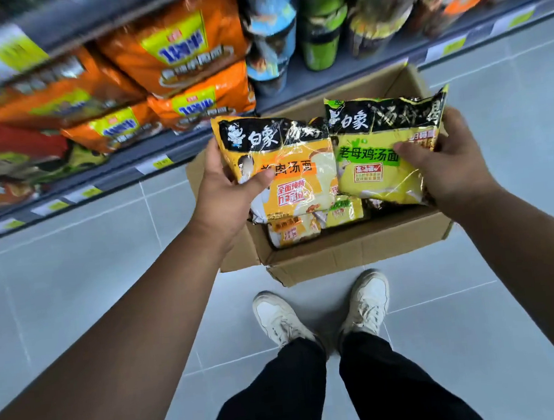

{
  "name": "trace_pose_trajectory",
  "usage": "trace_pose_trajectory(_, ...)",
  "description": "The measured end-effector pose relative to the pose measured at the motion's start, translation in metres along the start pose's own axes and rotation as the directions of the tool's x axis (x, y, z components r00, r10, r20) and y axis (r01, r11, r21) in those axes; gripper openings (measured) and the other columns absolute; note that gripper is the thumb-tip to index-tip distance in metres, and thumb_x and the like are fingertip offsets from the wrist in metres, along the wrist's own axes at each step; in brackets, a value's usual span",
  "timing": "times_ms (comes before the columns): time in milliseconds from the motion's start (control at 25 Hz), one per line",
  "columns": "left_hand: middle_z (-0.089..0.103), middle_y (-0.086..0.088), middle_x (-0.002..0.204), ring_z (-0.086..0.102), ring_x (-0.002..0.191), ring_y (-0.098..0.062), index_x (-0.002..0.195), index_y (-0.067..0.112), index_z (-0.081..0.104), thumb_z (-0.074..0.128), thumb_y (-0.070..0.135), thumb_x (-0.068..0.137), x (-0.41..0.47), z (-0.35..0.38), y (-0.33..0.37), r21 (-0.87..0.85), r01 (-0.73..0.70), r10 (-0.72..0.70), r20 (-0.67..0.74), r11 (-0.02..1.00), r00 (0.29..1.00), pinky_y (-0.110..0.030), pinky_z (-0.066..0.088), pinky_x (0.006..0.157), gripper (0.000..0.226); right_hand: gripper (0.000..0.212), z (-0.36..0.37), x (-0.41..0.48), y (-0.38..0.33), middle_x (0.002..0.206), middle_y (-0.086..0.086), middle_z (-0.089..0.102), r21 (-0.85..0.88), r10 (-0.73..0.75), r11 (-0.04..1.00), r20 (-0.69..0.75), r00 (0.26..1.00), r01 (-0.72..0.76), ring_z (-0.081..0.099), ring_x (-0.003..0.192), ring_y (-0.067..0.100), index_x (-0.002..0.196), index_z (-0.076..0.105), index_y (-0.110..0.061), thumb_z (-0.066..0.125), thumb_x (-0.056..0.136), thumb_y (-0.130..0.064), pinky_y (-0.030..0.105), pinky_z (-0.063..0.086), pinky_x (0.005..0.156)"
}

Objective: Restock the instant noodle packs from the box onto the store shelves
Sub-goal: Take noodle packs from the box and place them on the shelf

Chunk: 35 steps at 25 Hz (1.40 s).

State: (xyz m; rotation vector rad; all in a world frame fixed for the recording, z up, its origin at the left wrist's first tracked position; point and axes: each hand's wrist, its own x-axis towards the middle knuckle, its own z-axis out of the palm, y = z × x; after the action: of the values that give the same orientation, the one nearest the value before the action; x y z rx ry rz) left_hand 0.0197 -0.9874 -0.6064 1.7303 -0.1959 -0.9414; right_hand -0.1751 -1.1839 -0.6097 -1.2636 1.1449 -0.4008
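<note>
Packs lifted over box (347, 253): left hand (223, 194) pinches orange pack (286, 175), right hand (450, 162) pinches green pack (386, 162), thumbs on front. Should keep pinches firm and shelve one at a time on shelves (148, 154) beyond my fingers.

Shop aisle: price-tagged shelves (148, 154) of noodle packs (182, 46)

Grey tiled floor (74, 297), white sneakers (279, 318), black trousers (280, 395)
</note>
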Motion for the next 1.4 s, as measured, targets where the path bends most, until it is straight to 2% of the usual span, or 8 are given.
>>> trace_pose_trajectory(120,0.066,0.002,0.120,0.062,0.115,-0.020,0.134,0.024,0.041,0.071,-0.004,0.080,-0.034,-0.006,0.073,-0.029,-0.037,0.038,0.029,0.999,0.999,-0.042,0.053,0.094,0.068,0.036,-0.014,-0.037,-0.072,0.096,0.005,0.070,0.041,-0.014,0.999,0.008,1.000,0.013,0.068,0.089,0.026,0.105,0.053,-0.026,0.067,0.085,0.000,0.049,0.058,0.079)
trace_pose_trajectory(400,0.068,0.007,0.115,0.064,0.110,-0.014,0.137,0.021,0.042,0.072,-0.004,0.077,-0.106,-0.022,0.230,-0.067,-0.103,0.108,0.076,0.992,0.991,-0.041,0.052,0.097,0.071,0.038,-0.033,-0.104,-0.229,0.090,-0.003,0.072,0.116,-0.145,0.983,0.013,0.989,0.143,0.070,0.078,0.011,0.113,0.054,-0.019,0.064,0.086,0.006,0.029,0.058,0.068)
trace_pose_trajectory(640,0.069,0.001,0.117,0.062,0.116,-0.026,0.121,0.033,0.052,0.075,-0.003,0.073,-0.153,-0.043,0.336,-0.104,-0.213,0.225,0.114,0.971,0.968,-0.054,0.047,0.099,0.065,0.035,-0.038,-0.147,-0.338,0.090,-0.007,0.072,0.139,-0.279,0.952,0.037,0.960,0.271,0.069,0.084,0.013,0.101,0.057,-0.025,0.062,0.086,0.006,0.035,0.059,0.076)
trace_pose_trajectory(760,0.067,-0.007,0.121,0.061,0.117,-0.032,0.123,0.031,0.052,0.074,-0.003,0.075,-0.175,-0.053,0.372,-0.135,-0.244,0.261,0.134,0.960,0.956,-0.059,0.045,0.100,0.063,0.035,-0.040,-0.166,-0.376,0.100,0.002,0.072,0.137,-0.309,0.944,0.047,0.950,0.300,0.068,0.092,0.022,0.106,0.059,-0.024,0.066,0.085,0.003,0.049,0.056,0.085)
trace_pose_trajectory(920,0.064,-0.004,0.127,0.059,0.120,-0.024,0.138,0.031,0.043,0.072,-0.006,0.077,-0.201,-0.062,0.415,-0.145,-0.291,0.311,0.138,0.946,0.940,-0.048,0.046,0.103,0.076,0.039,-0.043,-0.193,-0.420,0.108,0.008,0.070,0.139,-0.359,0.926,0.039,0.933,0.350,0.067,0.100,0.027,0.116,0.058,-0.018,0.068,0.084,0.001,0.055,0.053,0.090)
trace_pose_trajectory(1080,0.060,0.018,0.105,0.062,0.086,0.016,0.122,0.040,0.044,0.067,-0.008,0.081,-0.225,-0.062,0.449,-0.134,-0.337,0.348,0.073,0.932,0.935,-0.011,0.053,0.077,0.067,0.038,-0.045,-0.211,-0.452,0.108,0.004,0.072,0.097,-0.410,0.910,0.059,0.910,0.403,0.069,0.101,0.024,0.116,0.058,-0.022,0.068,0.086,-0.003,0.053,0.055,0.088)
trace_pose_trajectory(1240,0.044,0.017,0.125,0.047,0.117,0.005,0.148,0.038,0.021,0.075,0.004,0.076,-0.240,-0.066,0.475,-0.124,-0.335,0.340,0.024,0.934,0.940,-0.028,0.041,0.102,0.096,0.036,-0.055,-0.217,-0.488,0.105,-0.005,0.071,0.086,-0.458,0.888,0.081,0.885,0.452,0.069,0.090,0.000,0.116,0.056,-0.024,0.069,0.087,-0.008,0.025,0.058,0.076)
trace_pose_trajectory(1400,0.057,0.021,0.095,0.060,0.070,0.021,0.125,0.041,0.031,0.063,-0.010,0.083,-0.253,-0.054,0.499,-0.123,-0.388,0.387,-0.037,0.913,0.921,-0.009,0.048,0.063,0.073,0.043,-0.071,-0.209,-0.519,0.117,-0.016,0.066,0.091,-0.497,0.867,0.119,0.859,0.489,0.062,0.106,-0.001,0.123,0.055,-0.034,0.070,0.087,-0.015,0.029,0.048,0.092)
